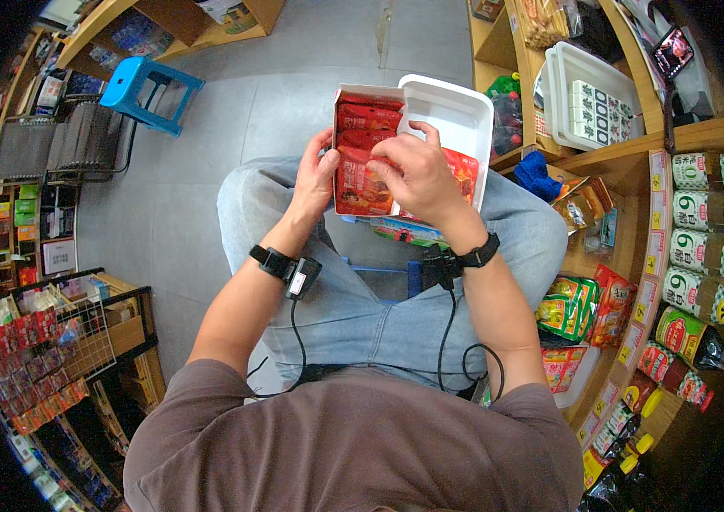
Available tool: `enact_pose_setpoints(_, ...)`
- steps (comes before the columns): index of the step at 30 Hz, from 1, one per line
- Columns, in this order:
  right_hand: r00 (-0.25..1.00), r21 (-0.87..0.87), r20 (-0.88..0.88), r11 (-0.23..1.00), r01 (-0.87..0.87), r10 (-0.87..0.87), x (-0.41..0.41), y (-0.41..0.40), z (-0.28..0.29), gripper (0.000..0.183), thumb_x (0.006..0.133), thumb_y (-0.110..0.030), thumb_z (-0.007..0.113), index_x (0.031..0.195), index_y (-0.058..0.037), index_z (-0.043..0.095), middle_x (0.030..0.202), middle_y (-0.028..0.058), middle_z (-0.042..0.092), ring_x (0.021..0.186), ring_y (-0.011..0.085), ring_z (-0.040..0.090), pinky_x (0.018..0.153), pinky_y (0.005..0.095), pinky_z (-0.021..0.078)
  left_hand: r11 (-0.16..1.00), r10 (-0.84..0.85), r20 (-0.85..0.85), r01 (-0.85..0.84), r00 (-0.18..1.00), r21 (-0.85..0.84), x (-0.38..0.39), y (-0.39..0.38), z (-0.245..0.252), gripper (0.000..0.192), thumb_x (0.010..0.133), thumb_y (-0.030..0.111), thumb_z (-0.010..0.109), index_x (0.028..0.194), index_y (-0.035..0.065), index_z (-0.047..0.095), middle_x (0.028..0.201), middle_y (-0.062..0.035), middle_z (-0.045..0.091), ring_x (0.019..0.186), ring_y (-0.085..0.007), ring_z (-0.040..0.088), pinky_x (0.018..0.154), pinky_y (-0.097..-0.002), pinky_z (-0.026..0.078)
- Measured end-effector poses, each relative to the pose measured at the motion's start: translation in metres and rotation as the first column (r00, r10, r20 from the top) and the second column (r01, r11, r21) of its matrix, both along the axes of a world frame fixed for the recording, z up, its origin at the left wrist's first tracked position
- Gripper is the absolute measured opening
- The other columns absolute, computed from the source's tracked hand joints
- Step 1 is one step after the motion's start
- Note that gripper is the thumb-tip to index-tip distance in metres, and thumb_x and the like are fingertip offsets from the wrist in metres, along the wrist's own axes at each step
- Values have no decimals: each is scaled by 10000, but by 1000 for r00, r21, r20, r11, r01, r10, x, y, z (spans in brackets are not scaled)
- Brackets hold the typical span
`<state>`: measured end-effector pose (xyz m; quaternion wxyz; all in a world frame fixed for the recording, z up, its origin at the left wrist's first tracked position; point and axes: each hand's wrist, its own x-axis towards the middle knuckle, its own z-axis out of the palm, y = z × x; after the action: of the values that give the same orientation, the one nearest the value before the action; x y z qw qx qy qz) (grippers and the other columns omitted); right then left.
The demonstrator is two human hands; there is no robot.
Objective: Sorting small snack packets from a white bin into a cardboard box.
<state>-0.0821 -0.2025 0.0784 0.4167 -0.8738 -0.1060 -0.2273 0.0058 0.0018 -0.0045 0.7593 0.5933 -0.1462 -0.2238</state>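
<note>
My left hand (317,170) grips the left wall of an open cardboard box (369,91) above my lap. Red snack packets (362,182) lie in the box in rows. My right hand (418,168) is over the box's right side, thumb and fingertips pinched together near the packets; whether a packet is between them cannot be told. Behind and right of the box is a white plastic tub (484,109), with more red packets (462,168) inside, partly hidden by my right hand. Below the box, part of a colourful printed package (408,232) shows.
A blue plastic stool (144,96) stands on the grey floor at the upper left. Wooden shelves (646,256) on the right hold bottles and packaged food. A white bin of patterned tiles (602,115) sits at the upper right. A wire rack (90,339) is at the left.
</note>
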Motion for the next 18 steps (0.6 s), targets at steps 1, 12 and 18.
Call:
enact_pose_setpoints(1,1000,-91,-5,996,-13,13,-1,2,0,98,882,-161,742,936,-94,698,897,66,711,916,257,659,1072,519,357,1000,-2,-4,2,1000,-8,0,0,0,716,1000,444,659,1505,4,405,1376,-109,544,1209,-185,576,1024,-343,494)
enact_pose_setpoints(12,982,-207,178,973,106,-70,3,7,0,263,862,-149,712,1110,-66,694,1082,88,717,1143,266,626,1089,559,338,1000,1,-17,-1,1000,-18,-3,0,3,697,1001,419,661,1511,17,409,1395,-107,532,1237,-182,550,1054,-350,473)
enact_pose_setpoints(18,942,95,233,970,224,-241,2,-13,9,171,832,-6,692,998,-41,717,1056,108,725,1084,303,656,952,409,492,1000,-10,-25,11,1000,1,-1,-1,-1,712,989,447,670,1498,17,420,1391,-103,530,1244,-193,559,1044,-362,486)
